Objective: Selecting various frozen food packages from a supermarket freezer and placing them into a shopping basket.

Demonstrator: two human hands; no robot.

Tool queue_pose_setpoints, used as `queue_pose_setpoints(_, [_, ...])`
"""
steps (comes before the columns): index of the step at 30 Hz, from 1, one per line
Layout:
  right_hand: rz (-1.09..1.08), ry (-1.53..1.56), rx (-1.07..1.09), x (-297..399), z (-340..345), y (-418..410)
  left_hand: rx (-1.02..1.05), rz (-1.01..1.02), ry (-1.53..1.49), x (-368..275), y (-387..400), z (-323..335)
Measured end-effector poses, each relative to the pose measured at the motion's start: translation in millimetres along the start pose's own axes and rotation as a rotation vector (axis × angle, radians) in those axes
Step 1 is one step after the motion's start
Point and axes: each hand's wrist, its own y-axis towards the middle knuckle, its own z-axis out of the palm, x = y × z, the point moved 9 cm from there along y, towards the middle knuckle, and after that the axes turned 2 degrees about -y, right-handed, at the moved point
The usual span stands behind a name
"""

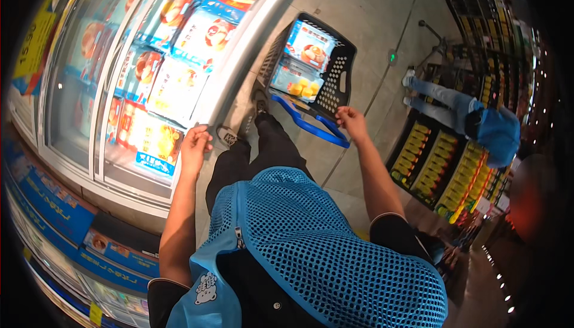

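Observation:
A black plastic shopping basket with a blue handle stands on the floor just past my feet. Inside it lie a pack with pictured round buns and a pack with pictured yellow pieces. My right hand hovers by the basket's near right corner, fingers curled; whether it touches the rim I cannot tell. My left hand, fingers loosely bent and holding nothing visible, is beside the edge of a lit chest freezer. Packaged frozen foods fill the freezer under partly slid glass lids.
A person in a blue top and jeans stands at the right near a shopping cart. Shelves of yellow-labelled goods line that side. Blue-fronted displays stand at the lower left. A yellow price sign hangs at the far left.

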Motion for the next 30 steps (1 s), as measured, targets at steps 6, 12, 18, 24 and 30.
queue_pose_setpoints(6, [0.138,0.185,0.041,-53.4,8.0,36.1,-0.255,0.407,0.384,-79.3,16.4,41.3])
queue_pose_setpoints(12, [0.048,0.034,0.054,-112.6,-1.4,203.0,-0.515,0.621,0.773,-125.3,102.8,103.8])
queue_pose_setpoints(18, [-0.026,-0.052,-0.149,-86.3,8.9,328.5,-0.853,0.290,0.968,-132.9,130.3,103.9])
queue_pose_setpoints(24, [0.181,-0.168,-0.157,-114.8,24.2,381.5,-0.929,0.225,1.017,-124.8,132.9,106.3])
queue_pose_setpoints(30, [0.173,-0.423,-0.288,-101.6,7.5,382.4,-0.915,0.271,1.040,-121.2,139.8,110.7])
